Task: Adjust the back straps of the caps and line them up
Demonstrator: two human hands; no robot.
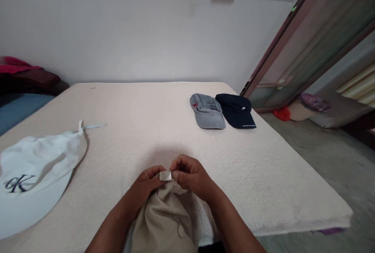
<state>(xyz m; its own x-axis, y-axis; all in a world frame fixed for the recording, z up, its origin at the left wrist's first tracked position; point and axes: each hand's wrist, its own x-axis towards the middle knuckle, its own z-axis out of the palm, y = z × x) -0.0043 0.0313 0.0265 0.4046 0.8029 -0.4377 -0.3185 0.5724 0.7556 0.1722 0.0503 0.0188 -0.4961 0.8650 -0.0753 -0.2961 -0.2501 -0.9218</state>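
Observation:
A beige cap (164,218) hangs at the near edge of the covered surface, its back strap turned away from me. A small silver metal buckle (165,175) sits on that strap, between my two hands. My left hand (148,184) is closed on the cap's strap at the left of the buckle, thumb on top. From the right, my right hand (190,174) pinches at the buckle's edge with thumb and forefinger; the strap end there is mostly hidden by the fingers.
A white cap (49,167) with dark lettering lies at the left. A grey cap (207,111) and a navy cap (236,110) rest side by side toward the back right. All lie on a cream textured cover (263,178). A pale wall (131,38) stands behind.

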